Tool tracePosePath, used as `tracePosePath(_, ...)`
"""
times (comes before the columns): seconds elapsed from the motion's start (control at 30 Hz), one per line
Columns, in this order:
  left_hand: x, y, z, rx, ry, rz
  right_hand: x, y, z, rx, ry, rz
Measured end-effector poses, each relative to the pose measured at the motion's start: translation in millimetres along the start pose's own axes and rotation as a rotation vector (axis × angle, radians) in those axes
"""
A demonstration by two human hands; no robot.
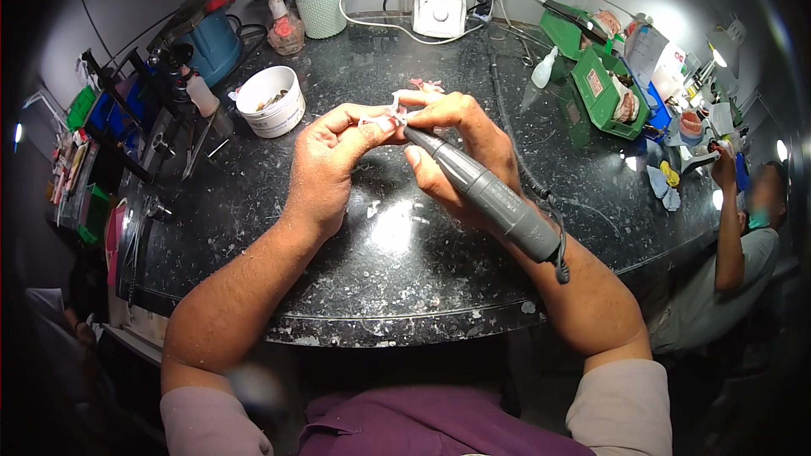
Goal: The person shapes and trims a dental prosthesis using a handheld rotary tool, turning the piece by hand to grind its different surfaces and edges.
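Note:
Over the middle of the bench, my left hand (331,145) pinches a small pale pink-and-white piece (397,110) that looks like part of a denture. My fingers cover much of it. My right hand (469,139) is closed round a dark grey rotary handpiece (490,194), held tilted with its narrow tip against or very close to the piece. Its bit is too small to make out. The right fingertips also come up beside the piece, near the left thumb. Behind the fingers some pink scraps (427,85) show.
A white tub (271,101) holding small bits stands left of my hands. Farther left are a blue machine (211,46) and a dropper bottle (198,91). Green boxes (601,89) with dental models lie at right. A coiled cord (509,131) crosses the bench. Another person (735,262) sits far right.

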State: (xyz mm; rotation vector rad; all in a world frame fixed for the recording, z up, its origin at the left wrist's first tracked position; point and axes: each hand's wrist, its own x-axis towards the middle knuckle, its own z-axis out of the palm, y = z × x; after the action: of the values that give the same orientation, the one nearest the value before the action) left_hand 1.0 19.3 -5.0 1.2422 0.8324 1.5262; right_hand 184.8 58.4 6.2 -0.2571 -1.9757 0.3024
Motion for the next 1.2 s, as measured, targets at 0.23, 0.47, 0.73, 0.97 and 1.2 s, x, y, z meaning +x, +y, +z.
tracePosePath(0.23,0,3,2,0.012,-0.075,-0.061,-4,-6,5,0.315,0.221,0.386)
tracePosePath(0.47,2,2,-3,0.058,-0.145,-0.024,0,-6,4,0.604,0.298,0.531)
tracePosePath(0.73,4,0,-9,0.045,-0.198,-0.036,2,-10,2,0.622,0.29,0.615)
tracePosePath(0.97,7,2,-7,0.16,-0.251,0.04,4,-11,-2,0.658,0.292,0.657)
tracePosePath(1.2,7,1,-9,0.178,-0.242,0.057,1,-6,0,0.644,0.282,0.624)
